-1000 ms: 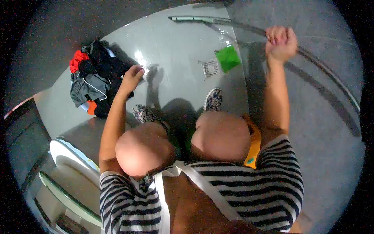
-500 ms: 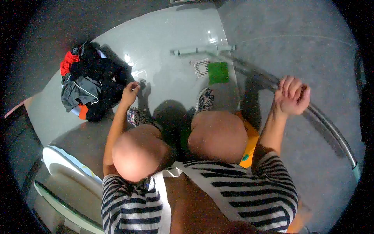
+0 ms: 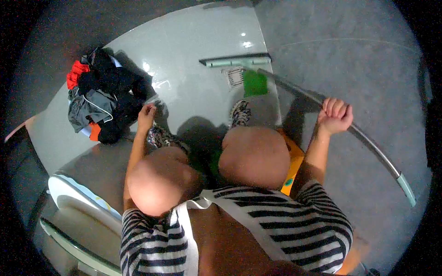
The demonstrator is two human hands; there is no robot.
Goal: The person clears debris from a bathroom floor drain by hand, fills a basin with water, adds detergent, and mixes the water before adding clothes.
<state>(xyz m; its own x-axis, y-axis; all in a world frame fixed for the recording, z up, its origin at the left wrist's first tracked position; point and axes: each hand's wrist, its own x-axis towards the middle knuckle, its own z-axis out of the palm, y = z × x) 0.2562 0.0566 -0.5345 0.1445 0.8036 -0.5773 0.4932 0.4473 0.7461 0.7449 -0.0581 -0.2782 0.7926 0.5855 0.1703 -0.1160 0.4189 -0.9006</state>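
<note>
My right hand (image 3: 336,116) is wrapped round the metal pole (image 3: 377,152) of a floor squeegee. The squeegee's pale green head (image 3: 237,61), with its dark blade, lies across the wet pale floor ahead. Just below that head are a white drain grate (image 3: 234,77) and a green square (image 3: 255,83). On the left, my left hand (image 3: 146,116) is closed in front of my left knee, beside a pile of clothes (image 3: 103,96) in black, grey, red and orange. Whether anything is between its fingers is too small to make out.
My patterned shoes (image 3: 240,113) are on the floor between the hands. An orange object (image 3: 293,172) sits by my right knee. At lower left stand a white oval rim (image 3: 69,188) and a pale green curved edge (image 3: 73,246). Darker grey flooring (image 3: 368,78) lies to the right.
The squeegee head was blurred and is now sharp, its dark blade showing. My right hand and the pole have shifted slightly left and down. My left hand has moved slightly left and down.
</note>
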